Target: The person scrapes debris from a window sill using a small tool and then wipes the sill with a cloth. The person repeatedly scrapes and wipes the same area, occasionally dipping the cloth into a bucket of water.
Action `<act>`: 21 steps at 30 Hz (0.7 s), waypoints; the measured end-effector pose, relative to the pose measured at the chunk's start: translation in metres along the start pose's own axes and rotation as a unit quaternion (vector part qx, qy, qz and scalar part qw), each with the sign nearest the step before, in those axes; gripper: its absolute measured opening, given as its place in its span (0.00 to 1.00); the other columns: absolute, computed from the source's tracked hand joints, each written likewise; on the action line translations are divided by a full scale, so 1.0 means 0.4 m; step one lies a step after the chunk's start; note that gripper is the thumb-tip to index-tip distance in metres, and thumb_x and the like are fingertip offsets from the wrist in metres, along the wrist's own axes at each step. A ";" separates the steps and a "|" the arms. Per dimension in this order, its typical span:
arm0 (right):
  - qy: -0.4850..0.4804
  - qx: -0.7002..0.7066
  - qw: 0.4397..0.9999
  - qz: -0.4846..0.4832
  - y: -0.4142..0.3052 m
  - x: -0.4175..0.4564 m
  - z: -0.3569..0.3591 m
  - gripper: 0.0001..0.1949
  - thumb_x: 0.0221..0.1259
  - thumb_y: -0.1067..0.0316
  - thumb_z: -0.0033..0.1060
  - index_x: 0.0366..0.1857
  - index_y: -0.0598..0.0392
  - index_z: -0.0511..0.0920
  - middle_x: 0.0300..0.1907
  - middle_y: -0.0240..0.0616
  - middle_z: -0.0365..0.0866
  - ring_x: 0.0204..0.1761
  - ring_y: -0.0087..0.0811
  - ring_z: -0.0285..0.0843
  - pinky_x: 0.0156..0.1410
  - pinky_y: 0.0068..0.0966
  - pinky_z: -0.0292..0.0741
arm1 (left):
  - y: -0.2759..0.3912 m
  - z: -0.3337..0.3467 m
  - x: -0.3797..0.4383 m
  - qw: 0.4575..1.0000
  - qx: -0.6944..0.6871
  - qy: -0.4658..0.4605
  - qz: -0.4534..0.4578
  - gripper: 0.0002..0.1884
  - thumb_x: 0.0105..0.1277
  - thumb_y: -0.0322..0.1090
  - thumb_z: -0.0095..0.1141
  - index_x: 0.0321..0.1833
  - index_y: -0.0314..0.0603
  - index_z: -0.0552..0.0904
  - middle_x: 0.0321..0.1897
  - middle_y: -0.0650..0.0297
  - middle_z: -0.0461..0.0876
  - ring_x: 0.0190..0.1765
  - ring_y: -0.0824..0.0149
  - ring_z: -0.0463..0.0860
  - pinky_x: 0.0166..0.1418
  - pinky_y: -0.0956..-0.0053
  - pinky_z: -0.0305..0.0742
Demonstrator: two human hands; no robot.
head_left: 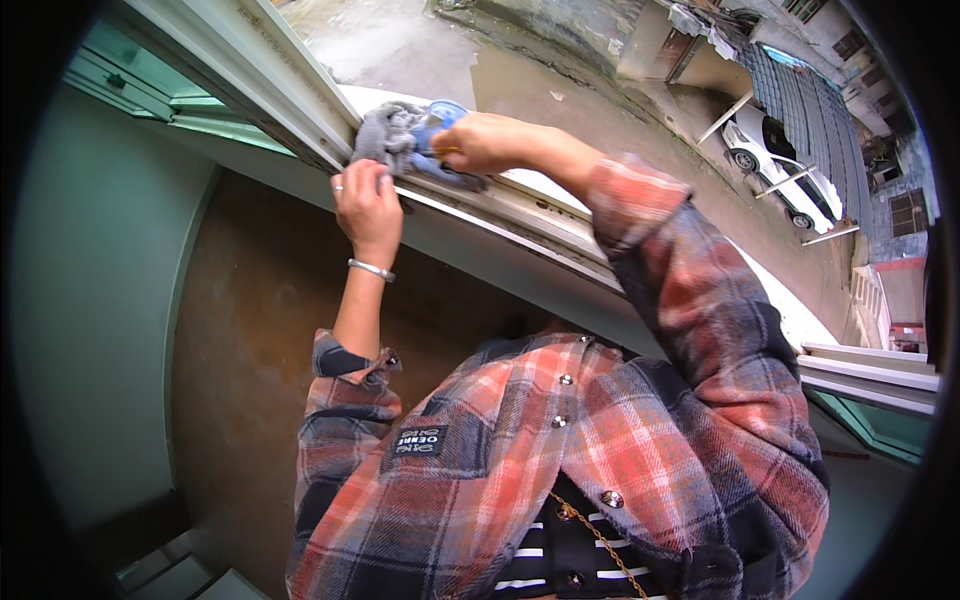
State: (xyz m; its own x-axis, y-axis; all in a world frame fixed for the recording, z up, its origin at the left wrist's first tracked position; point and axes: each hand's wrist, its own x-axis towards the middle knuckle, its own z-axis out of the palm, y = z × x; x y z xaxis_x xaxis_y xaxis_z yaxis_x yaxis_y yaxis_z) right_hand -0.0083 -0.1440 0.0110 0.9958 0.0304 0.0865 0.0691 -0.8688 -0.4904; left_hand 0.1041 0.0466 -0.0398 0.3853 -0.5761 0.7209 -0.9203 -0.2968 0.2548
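My right hand [487, 144] is closed around a blue plastic tool [447, 114] with a yellow part, whose exact kind I cannot make out. Beneath and beside the tool, a crumpled grey cloth [386, 135] lies in the corner of the window frame, over the sliding track [551, 214]. Dark grime marks this track. At the near edge of the cloth is my left hand [367, 202], its fingers bent over the track's inner lip. Whether those fingertips pinch the cloth or only rest against it is hidden.
An upright white window frame [277, 64] rises just left of the cloth. Outside the opening lie wet ground [540, 97] and a parked white car [784, 169] by a corrugated roof [817, 105]. Indoors, a brown floor [247, 300] and a pale green wall [97, 262] show below the sill.
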 end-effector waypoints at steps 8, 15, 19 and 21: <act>-0.004 -0.045 0.987 0.153 -0.127 -0.556 -0.080 0.18 0.58 0.70 0.54 0.54 0.54 0.79 0.31 0.52 0.82 0.34 0.51 0.81 0.42 0.42 0.77 | 0.373 -0.025 -0.123 0.962 -0.232 -0.090 0.114 0.04 0.56 0.24 0.60 0.34 0.39 0.80 0.39 0.58 0.81 0.44 0.54 0.78 0.51 0.62 0.71; 0.041 -0.006 0.922 0.384 -0.266 -0.996 -0.151 0.15 0.52 0.72 0.58 0.47 0.55 0.82 0.34 0.49 0.84 0.36 0.49 0.82 0.45 0.37 0.77 | 0.503 -0.027 -0.055 0.835 -0.486 -0.226 0.123 0.08 0.54 0.22 0.62 0.36 0.41 0.80 0.48 0.64 0.86 0.58 0.56 0.78 0.64 0.64 0.66; 0.114 -0.064 0.896 0.424 -0.356 -1.091 -0.170 0.17 0.52 0.75 0.58 0.49 0.55 0.81 0.35 0.48 0.84 0.34 0.47 0.82 0.41 0.34 0.77 | 0.521 -0.043 0.001 0.811 -0.560 -0.158 -0.060 0.04 0.70 0.25 0.53 0.43 0.33 0.79 0.38 0.58 0.84 0.39 0.69 0.81 0.46 0.78 0.75; 0.220 -0.076 0.896 0.378 -0.373 -1.111 -0.153 0.19 0.52 0.76 0.59 0.51 0.56 0.80 0.35 0.46 0.84 0.31 0.43 0.82 0.39 0.31 0.76 | 0.515 -0.049 0.029 0.895 -0.436 -0.092 0.012 0.04 0.70 0.25 0.53 0.44 0.34 0.78 0.31 0.59 0.81 0.31 0.69 0.78 0.38 0.78 0.74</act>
State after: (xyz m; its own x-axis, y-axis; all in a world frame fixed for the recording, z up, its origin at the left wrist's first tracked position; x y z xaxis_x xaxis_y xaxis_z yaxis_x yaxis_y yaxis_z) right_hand -0.4650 -0.0582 0.0986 0.6320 -0.7642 0.1285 -0.6583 -0.6170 -0.4312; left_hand -0.0825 -0.0062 0.0338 0.2965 -0.7133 0.6351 -0.5994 0.3787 0.7052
